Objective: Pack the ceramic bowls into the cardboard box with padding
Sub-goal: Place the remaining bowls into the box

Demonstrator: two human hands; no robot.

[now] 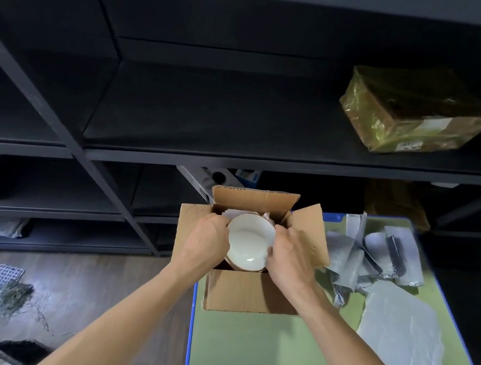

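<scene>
Dim scene; light is falling, perhaps from overhead, on the green bench (273,353) while the dark shelves (211,112) are bending at blurred wide-angle edges.

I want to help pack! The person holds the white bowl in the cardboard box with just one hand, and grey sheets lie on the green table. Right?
Not quite. The head view shows two hands: the left hand and the right hand both grip the bowl at its sides in the box. The grey sheets do lie on the green table.
</scene>
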